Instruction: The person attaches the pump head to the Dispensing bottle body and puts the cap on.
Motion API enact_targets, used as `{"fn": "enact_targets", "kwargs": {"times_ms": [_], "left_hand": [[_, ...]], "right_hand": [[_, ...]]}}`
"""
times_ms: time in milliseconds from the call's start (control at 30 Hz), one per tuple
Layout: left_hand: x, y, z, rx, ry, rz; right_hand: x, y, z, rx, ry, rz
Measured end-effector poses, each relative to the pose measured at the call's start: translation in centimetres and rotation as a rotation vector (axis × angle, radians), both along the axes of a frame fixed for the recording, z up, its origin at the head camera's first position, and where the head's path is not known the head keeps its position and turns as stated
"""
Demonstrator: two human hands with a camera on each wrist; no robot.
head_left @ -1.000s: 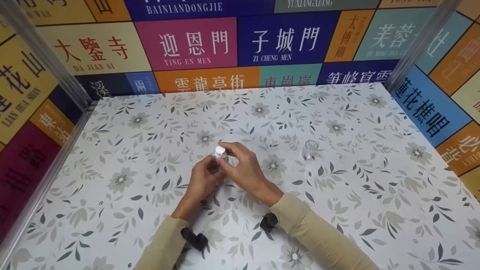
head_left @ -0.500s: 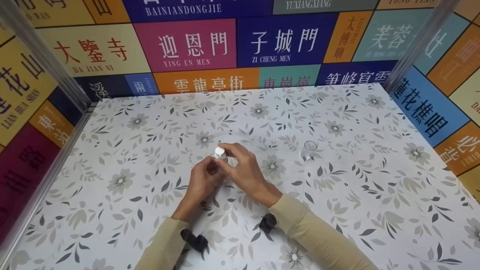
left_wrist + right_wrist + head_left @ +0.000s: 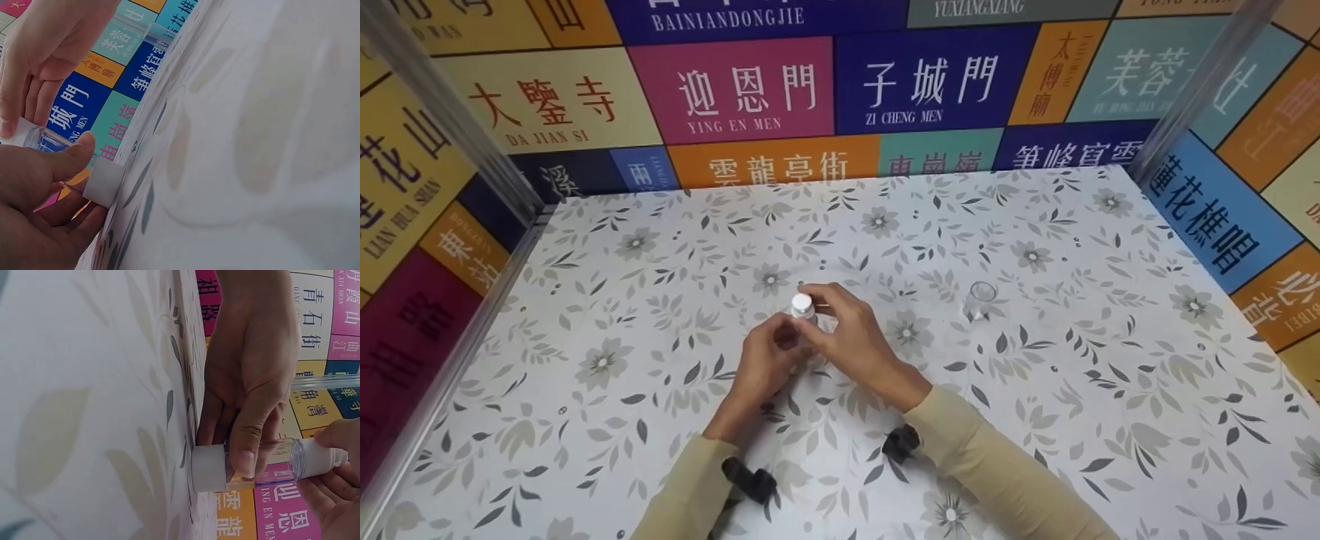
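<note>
A small clear bottle (image 3: 275, 458) with a white base (image 3: 208, 468) and a white top (image 3: 318, 458) stands upright near the middle of the table. My left hand (image 3: 765, 356) grips its transparent body low down, thumb and fingers on opposite sides just above the base. In the left wrist view that base (image 3: 105, 181) sits right at the tabletop. My right hand (image 3: 855, 337) pinches the white top between thumb and index finger. From the head view mostly the round white top (image 3: 802, 303) shows, the rest being largely hidden by the hands.
A small transparent cup-shaped piece (image 3: 982, 300) stands on the table to the right of the hands. The floral tablecloth (image 3: 675, 420) covers the table, with panels of coloured signs (image 3: 735, 90) behind and at both sides. Black wrist straps (image 3: 748, 480) hang below the sleeves.
Both hands stay at the bottle in the same place. My right hand has shifted very slightly at the white top; the clear piece has not moved.
</note>
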State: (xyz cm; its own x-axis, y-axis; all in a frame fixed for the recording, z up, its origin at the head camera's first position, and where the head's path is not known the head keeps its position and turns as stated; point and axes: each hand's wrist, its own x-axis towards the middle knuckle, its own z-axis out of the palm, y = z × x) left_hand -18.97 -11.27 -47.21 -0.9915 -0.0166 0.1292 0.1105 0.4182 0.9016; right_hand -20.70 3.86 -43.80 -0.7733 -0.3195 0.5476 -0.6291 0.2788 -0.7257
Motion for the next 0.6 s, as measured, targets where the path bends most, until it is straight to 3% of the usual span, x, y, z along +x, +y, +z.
{"fn": "enact_targets", "kwargs": {"times_ms": [267,600], "left_hand": [[0.1,0.1,-0.1,-0.007,-0.012,0.002],[0.1,0.2,0.3,0.051,-0.054,-0.018]], "right_hand": [[-0.2,0.9,0.0,-0.008,-0.077,0.046],[-0.6,3.7,-0.1,0.046,0.002,-0.050]]}}
